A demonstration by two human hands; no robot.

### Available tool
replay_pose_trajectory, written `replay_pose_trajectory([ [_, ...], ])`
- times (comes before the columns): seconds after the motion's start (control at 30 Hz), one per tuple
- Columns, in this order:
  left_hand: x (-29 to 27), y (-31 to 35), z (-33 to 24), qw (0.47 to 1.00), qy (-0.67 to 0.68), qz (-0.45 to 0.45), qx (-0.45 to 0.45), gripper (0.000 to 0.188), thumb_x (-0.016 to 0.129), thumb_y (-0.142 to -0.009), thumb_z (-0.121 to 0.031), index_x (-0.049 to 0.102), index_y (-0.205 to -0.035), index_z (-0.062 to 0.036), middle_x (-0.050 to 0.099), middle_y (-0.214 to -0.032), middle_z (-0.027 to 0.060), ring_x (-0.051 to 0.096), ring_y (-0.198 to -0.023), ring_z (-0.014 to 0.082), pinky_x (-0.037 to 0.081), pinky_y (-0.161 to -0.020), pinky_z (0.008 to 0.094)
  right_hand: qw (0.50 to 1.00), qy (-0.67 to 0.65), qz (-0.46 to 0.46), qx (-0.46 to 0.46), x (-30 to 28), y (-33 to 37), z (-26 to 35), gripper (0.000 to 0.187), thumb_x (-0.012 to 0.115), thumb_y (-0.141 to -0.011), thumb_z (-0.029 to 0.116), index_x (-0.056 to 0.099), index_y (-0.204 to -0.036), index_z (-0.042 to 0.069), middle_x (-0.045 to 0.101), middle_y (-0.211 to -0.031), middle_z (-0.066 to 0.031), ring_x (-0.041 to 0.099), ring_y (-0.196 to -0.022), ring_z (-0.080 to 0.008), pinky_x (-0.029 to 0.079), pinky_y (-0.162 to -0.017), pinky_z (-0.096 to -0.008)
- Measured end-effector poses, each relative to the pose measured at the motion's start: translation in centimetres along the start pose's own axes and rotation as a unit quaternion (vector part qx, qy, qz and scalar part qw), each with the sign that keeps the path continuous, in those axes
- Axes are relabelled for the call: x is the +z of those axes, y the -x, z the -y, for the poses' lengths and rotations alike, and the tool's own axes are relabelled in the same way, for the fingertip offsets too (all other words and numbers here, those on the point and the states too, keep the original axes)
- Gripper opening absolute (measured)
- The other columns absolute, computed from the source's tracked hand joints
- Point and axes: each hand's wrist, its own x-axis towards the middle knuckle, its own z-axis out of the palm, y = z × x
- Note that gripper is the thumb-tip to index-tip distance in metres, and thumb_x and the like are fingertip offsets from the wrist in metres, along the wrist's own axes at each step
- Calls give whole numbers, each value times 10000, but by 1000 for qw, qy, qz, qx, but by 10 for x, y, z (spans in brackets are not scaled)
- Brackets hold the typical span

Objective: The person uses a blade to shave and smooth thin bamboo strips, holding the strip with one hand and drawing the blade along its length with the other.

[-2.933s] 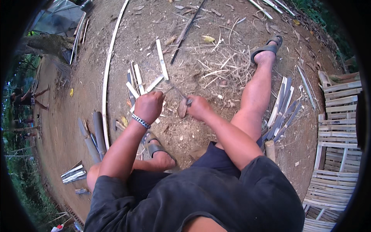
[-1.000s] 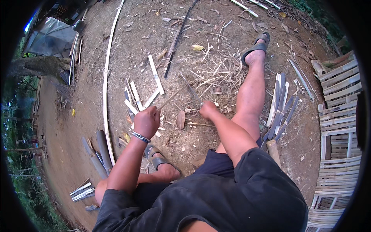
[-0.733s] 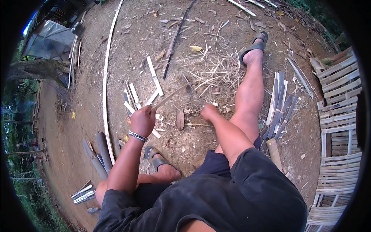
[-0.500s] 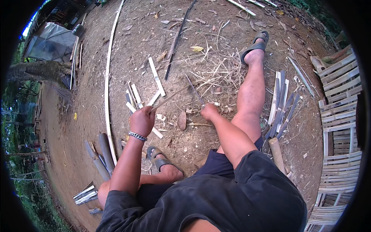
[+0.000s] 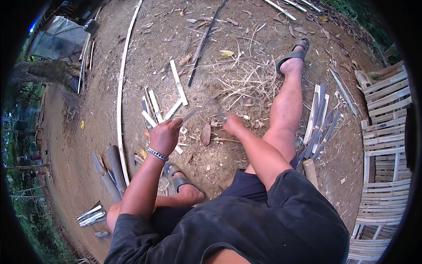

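Note:
I sit on bare dirt with my right leg stretched out. My left hand [image 5: 165, 135], a metal bracelet at its wrist, is closed around the near end of a thin bamboo strip [image 5: 198, 109] that runs up and to the right. My right hand [image 5: 231, 124] is closed near the strip's far end and seems to hold a knife against it, though the blade is blurred. Short split bamboo pieces [image 5: 163, 110] lie just beyond my left hand. A heap of pale shavings [image 5: 246, 81] lies past my right hand.
A long pale bamboo slat [image 5: 121, 83] curves along the left. Dark bamboo strips [image 5: 317, 121] lie right of my leg, a slatted bamboo panel [image 5: 384, 132] further right. Bamboo tube halves [image 5: 112, 167] and a small strip bundle [image 5: 91, 214] lie at lower left. A tarp [image 5: 59, 39] sits top left.
My hands were close together at first. They have moved apart, the left hand drawing the strip toward me and the right hand sliding out along it.

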Motion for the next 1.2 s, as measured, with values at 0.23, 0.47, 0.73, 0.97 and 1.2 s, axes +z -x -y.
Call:
replay_pose_trajectory([
  [0.23, 3, -4, 3, 999, 27, -10, -33, 158, 695, -864, -165, 748, -1001, -109, 704, -814, 116, 683, -700, 314, 557, -633, 404, 991, -35, -18, -126, 28, -36, -34, 335, 626, -823, 178, 685, -1102, 3, 698, -1069, -222, 680, -1006, -355, 537, -875, -420],
  [0.47, 13, 4, 23, 956, 136, 36, -258, 290, 669, -923, -255, 717, -815, 10, 687, -634, 118, 669, -570, 196, 515, -565, 329, 996, 56, -51, -46, 22, -66, -53, 278, 640, -809, 210, 740, -957, -3, 704, -1036, -250, 698, -951, -366, 553, -821, -418],
  [0.73, 29, 9, 32, 899, 313, -7, -305, 284, 643, -924, -216, 691, -1113, -10, 711, -713, 84, 715, -673, 194, 544, -661, 320, 988, -140, -59, -19, 28, -35, -37, 295, 649, -816, 192, 688, -1024, -14, 709, -986, -224, 697, -929, -352, 544, -828, -423],
  [0.97, -4, 6, 11, 980, 127, 27, -152, 256, 680, -905, -157, 703, -1139, -57, 691, -756, 159, 679, -653, 263, 531, -656, 366, 989, -99, -79, -81, 19, -16, -19, 243, 664, -820, 189, 669, -1006, 33, 704, -941, -170, 680, -853, -305, 524, -772, -416],
  [1.2, -1, 0, 12, 995, 13, 20, -99, 217, 671, -914, -203, 726, -1069, -62, 699, -844, 199, 680, -751, 366, 541, -688, 443, 978, -11, -35, -205, 7, 47, 26, 315, 611, -893, 190, 638, -1183, 69, 701, -1047, -154, 686, -937, -282, 536, -827, -410],
])
